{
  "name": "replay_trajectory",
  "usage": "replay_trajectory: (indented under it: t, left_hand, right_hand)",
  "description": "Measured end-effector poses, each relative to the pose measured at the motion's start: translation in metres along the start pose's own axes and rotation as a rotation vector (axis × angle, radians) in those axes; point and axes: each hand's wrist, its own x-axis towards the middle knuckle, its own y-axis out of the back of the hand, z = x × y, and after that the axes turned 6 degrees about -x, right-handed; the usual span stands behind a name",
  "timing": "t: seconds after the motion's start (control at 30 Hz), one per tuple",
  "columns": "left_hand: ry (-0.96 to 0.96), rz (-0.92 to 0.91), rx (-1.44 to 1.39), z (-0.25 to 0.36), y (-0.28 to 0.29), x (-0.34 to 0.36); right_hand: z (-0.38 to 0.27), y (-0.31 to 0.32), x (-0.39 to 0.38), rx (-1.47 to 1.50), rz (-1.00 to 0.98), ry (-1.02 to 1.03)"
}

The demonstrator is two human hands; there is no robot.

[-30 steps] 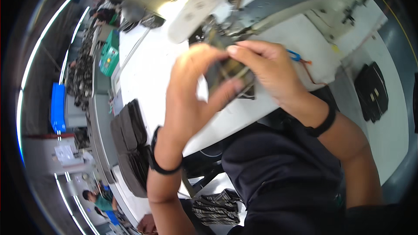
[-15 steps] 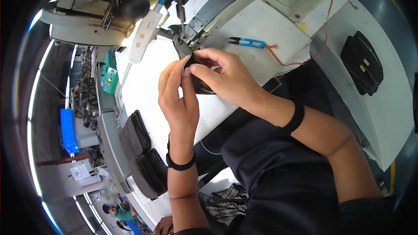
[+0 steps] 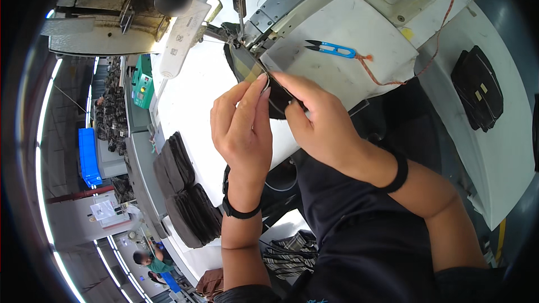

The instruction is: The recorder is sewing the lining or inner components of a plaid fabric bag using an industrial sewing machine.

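My left hand (image 3: 241, 123) is closed, fingertips pinched on the edge of a dark olive and black fabric piece (image 3: 245, 65). My right hand (image 3: 323, 129) grips the same piece from the right, index finger along its edge and thumb bent below. The piece reaches up to the needle and foot area of a sewing machine (image 3: 112, 36), whose pale housing fills the upper left. Blue-handled thread snips (image 3: 331, 48) on an orange cord lie on a white pad (image 3: 368, 28) to the right of my hands.
Dark fabric pieces lie stacked on the white table (image 3: 191, 78) at left (image 3: 185, 202) and on the right-hand board (image 3: 477, 87). A green box (image 3: 143, 81) and blue crate (image 3: 88, 154) stand leftward. Plaid cloth (image 3: 286, 252) lies below. A co-worker (image 3: 157, 264) is at the lower left.
Since half a second ago, both hands have shifted right along the piece, and my right thumb has dropped lower, exposing more of the piece's upper part. The view has moved slightly.
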Motion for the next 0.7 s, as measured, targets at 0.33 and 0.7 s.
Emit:
replay_trajectory:
  t: [0.33, 0.7]
  left_hand:
    - [-0.092, 0.063, -0.037, -0.004, 0.000, -0.001]
    - [-0.074, 0.104, -0.051, -0.031, -0.013, 0.017]
  right_hand:
    - [-0.016, 0.013, -0.005, 0.276, -0.184, -0.309]
    - [0.007, -0.005, 0.022, 0.363, -0.202, -0.321]
